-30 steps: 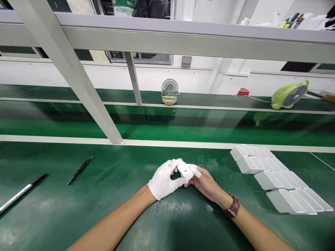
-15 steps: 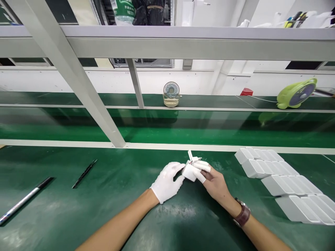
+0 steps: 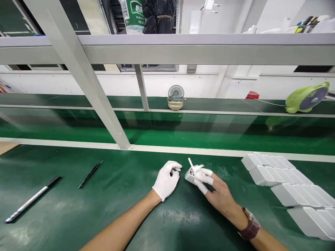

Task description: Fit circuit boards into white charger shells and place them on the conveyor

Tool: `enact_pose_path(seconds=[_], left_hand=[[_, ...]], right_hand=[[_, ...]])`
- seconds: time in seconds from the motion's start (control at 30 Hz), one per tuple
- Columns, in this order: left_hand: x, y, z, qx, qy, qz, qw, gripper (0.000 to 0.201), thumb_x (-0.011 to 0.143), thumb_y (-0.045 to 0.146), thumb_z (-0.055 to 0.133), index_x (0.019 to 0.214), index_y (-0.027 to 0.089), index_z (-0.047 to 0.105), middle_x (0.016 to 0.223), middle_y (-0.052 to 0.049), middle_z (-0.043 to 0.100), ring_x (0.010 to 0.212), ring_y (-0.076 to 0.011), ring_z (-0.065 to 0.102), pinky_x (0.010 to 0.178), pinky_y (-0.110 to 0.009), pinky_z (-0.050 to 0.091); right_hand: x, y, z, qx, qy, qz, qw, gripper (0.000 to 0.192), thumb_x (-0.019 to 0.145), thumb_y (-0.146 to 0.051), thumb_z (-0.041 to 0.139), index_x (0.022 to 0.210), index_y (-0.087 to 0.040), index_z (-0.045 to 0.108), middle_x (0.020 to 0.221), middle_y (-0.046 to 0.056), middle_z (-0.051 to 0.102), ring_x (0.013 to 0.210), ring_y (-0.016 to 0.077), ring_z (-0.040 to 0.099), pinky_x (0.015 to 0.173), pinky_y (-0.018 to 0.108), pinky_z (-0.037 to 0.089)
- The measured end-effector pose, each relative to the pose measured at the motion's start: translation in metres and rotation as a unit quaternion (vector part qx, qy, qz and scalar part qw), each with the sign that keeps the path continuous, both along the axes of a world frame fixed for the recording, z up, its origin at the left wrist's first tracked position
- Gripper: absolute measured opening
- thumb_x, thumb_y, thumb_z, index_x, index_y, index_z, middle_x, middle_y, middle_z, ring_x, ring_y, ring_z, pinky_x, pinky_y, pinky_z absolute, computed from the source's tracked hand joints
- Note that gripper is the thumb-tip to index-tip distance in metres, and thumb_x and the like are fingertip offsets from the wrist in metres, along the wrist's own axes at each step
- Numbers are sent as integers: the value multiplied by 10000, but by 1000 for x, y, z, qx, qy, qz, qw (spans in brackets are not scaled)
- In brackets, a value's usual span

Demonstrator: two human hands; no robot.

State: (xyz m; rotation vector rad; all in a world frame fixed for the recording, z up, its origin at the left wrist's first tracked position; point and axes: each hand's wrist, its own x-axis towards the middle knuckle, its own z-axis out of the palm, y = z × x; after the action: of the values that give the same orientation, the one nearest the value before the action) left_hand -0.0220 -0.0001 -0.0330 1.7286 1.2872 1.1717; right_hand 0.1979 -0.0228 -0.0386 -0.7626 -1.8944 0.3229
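My right hand point(image 3: 213, 186), with white finger cots on several fingers, is closed around a small white plastic part point(image 3: 190, 176), shaped like a little open box. The box sits tilted just above the green table. A thin white stick-like piece point(image 3: 191, 162) juts up from its top, and other small white pieces lie there, partly hidden by my fingers. To the left, my left hand point(image 3: 166, 181) wears a white glove and rests apart from the box. Its fingers are loosely curled, with a gap inside the curve and nothing visible in them.
Rows of white plastic boxes point(image 3: 284, 176) lie at the right. A black tweezer-like tool point(image 3: 90, 174) and a silver-and-black pen-like stick point(image 3: 32, 199) lie at the left. Behind are a metal frame post point(image 3: 91, 83), a small fan point(image 3: 176, 97) and a green fan point(image 3: 306, 98).
My left hand has let go of the white box and drawn slightly left. The right hand keeps hold of it, now turned so its open side shows more. The camera view has shifted.
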Motion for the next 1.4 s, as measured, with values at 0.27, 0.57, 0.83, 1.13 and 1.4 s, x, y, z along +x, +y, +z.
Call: enact_pose_path(seconds=[0.27,0.57,0.83,1.13,1.4], left_hand=[[3,-1,9,-34,64,-72,995,299,803,21,483,935,200,682,935,-18,639,777,-127,599,719,-259,495],[1,2,9,4,125,-122,985,312,804,15,469,954,200,671,901,-12,604,748,-126,546,701,-258,473],[5,-4,20,-15,184,-165,969,568,769,209,725,1315,270,586,1071,-39,661,885,-196,609,810,-337,519],[14,-11,8,-79,132,-75,985,305,717,261,796,999,193,699,893,-10,653,796,-167,632,741,-286,527],[-47,90,25,-92,171,186,963,253,829,345,709,946,120,715,908,-83,712,883,-234,666,845,-363,516]], right_hand=[[-1,1,-4,-74,-69,59,993,417,938,-113,591,1330,-253,581,1283,115,616,1208,250,608,967,388,564],[1,1,-8,-73,-84,34,993,401,964,-191,583,1357,-239,521,1248,101,634,1173,218,619,988,375,550],[4,-12,4,100,-146,7,984,428,914,-202,647,1330,-195,549,1266,134,639,1245,281,575,1068,498,486],[-18,-38,17,173,-163,129,963,188,957,-136,525,1061,-118,680,1039,104,735,1019,216,676,1103,414,460],[-20,-39,-12,146,-146,137,969,252,955,-109,475,1057,-146,703,1042,95,734,1035,227,672,1112,428,445]])
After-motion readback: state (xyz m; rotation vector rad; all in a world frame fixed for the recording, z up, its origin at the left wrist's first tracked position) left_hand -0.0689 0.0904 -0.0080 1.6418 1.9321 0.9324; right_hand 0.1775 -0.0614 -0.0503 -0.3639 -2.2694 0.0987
